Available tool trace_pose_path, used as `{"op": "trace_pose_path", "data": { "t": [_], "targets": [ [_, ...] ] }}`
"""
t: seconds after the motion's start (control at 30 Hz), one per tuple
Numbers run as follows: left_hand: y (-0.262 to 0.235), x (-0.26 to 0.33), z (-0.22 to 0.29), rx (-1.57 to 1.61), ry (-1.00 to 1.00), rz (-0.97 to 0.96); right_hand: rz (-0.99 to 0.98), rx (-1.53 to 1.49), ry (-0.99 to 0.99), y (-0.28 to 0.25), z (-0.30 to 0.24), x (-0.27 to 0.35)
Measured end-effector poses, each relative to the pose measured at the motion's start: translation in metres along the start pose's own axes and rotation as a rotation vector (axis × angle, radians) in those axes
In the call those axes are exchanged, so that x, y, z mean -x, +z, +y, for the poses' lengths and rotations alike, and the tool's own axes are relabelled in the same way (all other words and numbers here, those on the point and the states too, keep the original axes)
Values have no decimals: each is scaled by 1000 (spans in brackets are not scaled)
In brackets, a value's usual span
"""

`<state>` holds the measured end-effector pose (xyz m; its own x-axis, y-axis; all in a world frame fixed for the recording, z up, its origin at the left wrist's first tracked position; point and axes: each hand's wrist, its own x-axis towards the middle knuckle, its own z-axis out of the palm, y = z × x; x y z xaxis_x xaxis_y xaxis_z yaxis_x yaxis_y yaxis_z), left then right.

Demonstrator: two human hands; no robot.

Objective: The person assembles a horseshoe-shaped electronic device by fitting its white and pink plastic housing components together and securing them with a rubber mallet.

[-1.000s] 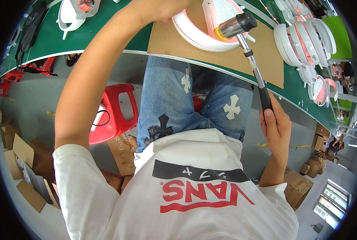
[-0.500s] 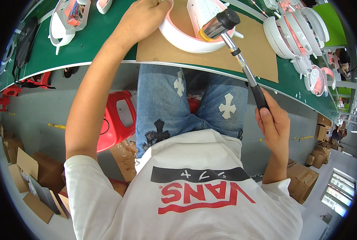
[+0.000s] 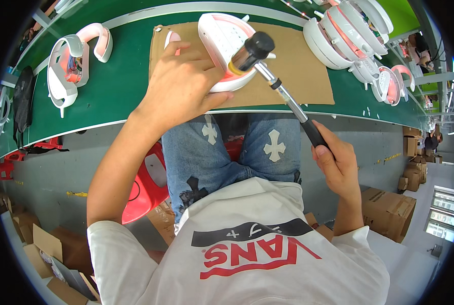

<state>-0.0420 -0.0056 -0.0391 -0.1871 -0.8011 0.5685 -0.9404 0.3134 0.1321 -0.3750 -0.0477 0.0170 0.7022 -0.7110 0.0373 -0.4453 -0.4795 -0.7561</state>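
Since half a second ago, the left hand has shifted from the far rim of the white part to lie across its left curve, and the cardboard sheet shows more fully. The part rests on the middle of that sheet, pink inside. The left hand's fingers are parted and its thumb stretched out; whether it grips or only covers the curve, I cannot tell. The right hand, on the near side of the sheet, grasps the hammer by its black handle. The amber-faced end hangs over the part; contact is unclear.

I judge the step in hand as setting the part for hammer work. The next move seems to call for steadying the curve, with fingers clear of the amber face.

Right of the cardboard sheet stand stacked white shells; left of it, on the green table, lies an open casing with wires inside.
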Motion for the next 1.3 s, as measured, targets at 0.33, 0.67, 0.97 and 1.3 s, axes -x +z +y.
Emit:
{"op": "trace_pose_path", "data": {
  "t": [0.33, 0.67, 0.97, 1.3],
  "targets": [
    [-1, 0, -6, -50, 56, -73, -36, 141, -62, -11, -15, 7],
    [-9, -7, 4, -26, -49, -206, -44, 168, -69, -14, -17, 3],
    [-30, 2, -17, -82, -66, -123, 152, 142, -128, -9, 11, -6],
    [-20, 16, -34, 211, -89, 46, 193, -90, 47, 5, 20, -15]
  ]
}}
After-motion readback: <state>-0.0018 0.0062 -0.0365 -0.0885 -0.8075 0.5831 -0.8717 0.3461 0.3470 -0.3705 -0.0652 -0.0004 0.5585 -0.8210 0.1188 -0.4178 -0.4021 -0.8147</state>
